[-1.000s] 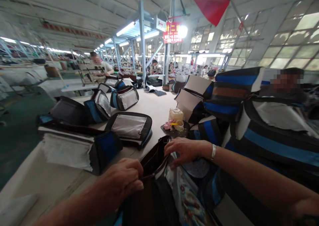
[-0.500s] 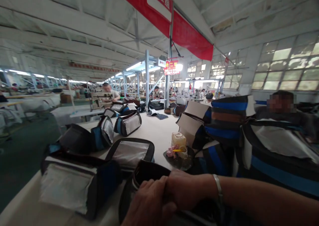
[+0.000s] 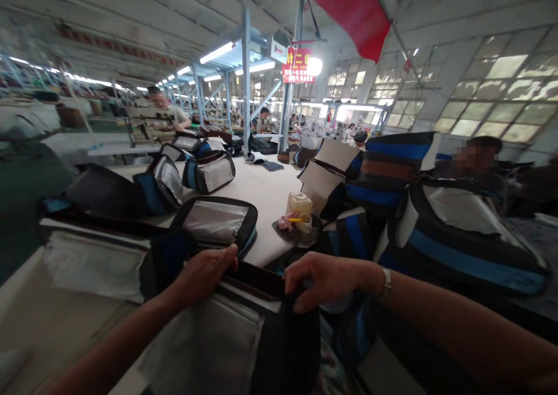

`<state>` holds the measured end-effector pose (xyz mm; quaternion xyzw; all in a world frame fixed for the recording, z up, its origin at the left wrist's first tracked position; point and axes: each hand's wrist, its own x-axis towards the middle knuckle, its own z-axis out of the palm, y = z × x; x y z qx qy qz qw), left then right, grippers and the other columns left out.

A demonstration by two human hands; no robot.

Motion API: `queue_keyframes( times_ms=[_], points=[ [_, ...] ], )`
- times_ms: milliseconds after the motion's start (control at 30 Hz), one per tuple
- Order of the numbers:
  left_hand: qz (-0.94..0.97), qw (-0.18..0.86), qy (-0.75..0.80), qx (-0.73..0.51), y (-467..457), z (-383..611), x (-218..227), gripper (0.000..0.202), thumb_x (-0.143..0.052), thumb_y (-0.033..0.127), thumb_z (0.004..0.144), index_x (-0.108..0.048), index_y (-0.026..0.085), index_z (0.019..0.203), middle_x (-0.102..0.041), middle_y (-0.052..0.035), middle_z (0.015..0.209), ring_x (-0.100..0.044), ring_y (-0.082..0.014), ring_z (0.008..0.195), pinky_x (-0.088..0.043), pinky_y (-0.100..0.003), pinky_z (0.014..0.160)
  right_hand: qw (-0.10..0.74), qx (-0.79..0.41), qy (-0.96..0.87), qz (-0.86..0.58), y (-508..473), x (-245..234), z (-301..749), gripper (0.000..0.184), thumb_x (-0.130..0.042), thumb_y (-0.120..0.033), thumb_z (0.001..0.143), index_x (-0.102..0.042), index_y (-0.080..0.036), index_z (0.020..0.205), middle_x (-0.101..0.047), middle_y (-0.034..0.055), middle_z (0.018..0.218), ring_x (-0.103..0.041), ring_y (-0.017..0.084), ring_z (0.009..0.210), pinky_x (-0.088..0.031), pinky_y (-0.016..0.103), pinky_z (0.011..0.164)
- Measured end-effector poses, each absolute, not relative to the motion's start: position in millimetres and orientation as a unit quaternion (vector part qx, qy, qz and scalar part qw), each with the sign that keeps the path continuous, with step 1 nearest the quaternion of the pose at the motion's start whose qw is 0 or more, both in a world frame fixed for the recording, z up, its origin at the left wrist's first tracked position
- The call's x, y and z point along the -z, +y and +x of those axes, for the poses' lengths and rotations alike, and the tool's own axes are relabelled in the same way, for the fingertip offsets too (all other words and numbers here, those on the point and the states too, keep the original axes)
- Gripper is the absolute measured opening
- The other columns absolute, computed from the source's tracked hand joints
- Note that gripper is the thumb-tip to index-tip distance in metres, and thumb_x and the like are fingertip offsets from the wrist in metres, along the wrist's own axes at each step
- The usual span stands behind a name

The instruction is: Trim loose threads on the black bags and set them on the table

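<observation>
Fingers [image 3: 291, 276] of the right hand [image 3: 326, 280] are curling closed, thumb opposed, on the rim corner of a bag [image 3: 285, 337]; those of the left hand [image 3: 204, 274] are lying bunched along the rim's other end, and I cannot tell whether they are gripping it. The bag is sitting directly before the wearer, its mouth gaping upward and its silver panel [image 3: 209, 337] facing the body. Holding 2 separate points is probably keeping the mouth spread and the bag from twisting. Other bags [image 3: 96, 255] are standing along the table [image 3: 257, 191], probably to leave the near edge free; a glue pot [image 3: 305, 221] is staying within reach. Compared with 0.5 s ago, when the 2 hands were meeting over the bag, they are now standing apart, and the silver panel is showing.
</observation>
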<state>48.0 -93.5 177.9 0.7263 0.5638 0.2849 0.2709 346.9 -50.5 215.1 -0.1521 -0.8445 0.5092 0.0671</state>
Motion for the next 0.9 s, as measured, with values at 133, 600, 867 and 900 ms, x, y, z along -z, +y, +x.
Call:
queue_keyframes(
  times_ms=[133,600,867,900],
  points=[
    [0.780,0.379,0.450,-0.214,-113.5,70.8,-204.3,0.052,-0.037,0.053,0.100,-0.071,0.019,0.083,-0.064,-0.0004,0.089,-0.060,-0.0174,0.080,-0.043,-0.024,0.074,0.127,-0.558,-0.805,-0.157,-68.6,-200.5,336.6,0.027,-0.077,-0.034,0.080,-0.067,-0.010,0.088,-0.057,-0.0013,0.079,-0.047,0.009,0.069,-0.039,0.022,0.065],
    [0.733,0.503,0.429,-0.163,-133.6,103.7,-220.1,0.015,-0.066,0.030,0.080,-0.068,0.016,0.085,-0.053,0.0063,0.071,-0.043,-0.0116,0.065,-0.033,-0.023,0.059,0.140,-0.595,-0.761,-0.218,-86.7,-211.7,331.8,0.035,-0.079,-0.040,0.076,-0.067,-0.011,0.090,-0.054,-0.0023,0.074,-0.042,0.008,0.064,-0.032,0.021,0.056],
    [0.734,0.485,0.447,-0.160,-136.1,104.7,-220.6,0.011,-0.063,0.025,0.077,-0.067,0.016,0.080,-0.051,0.0065,0.068,-0.041,-0.0113,0.063,-0.030,-0.023,0.056,0.140,-0.542,-0.790,-0.251,-91.0,-210.5,328.0,0.020,-0.072,-0.026,0.078,-0.070,-0.011,0.091,-0.055,-0.0037,0.069,-0.041,0.007,0.060,-0.032,0.019,0.053],
    [0.733,0.488,0.446,-0.161,-136.5,104.7,-220.8,0.011,-0.063,0.025,0.077,-0.067,0.016,0.080,-0.051,0.0065,0.068,-0.041,-0.0112,0.063,-0.030,-0.023,0.056,0.143,-0.543,-0.788,-0.251,-91.4,-209.7,327.9,0.019,-0.072,-0.025,0.078,-0.070,-0.011,0.090,-0.054,-0.0041,0.067,-0.040,0.007,0.059,-0.031,0.019,0.052]
  ],
)
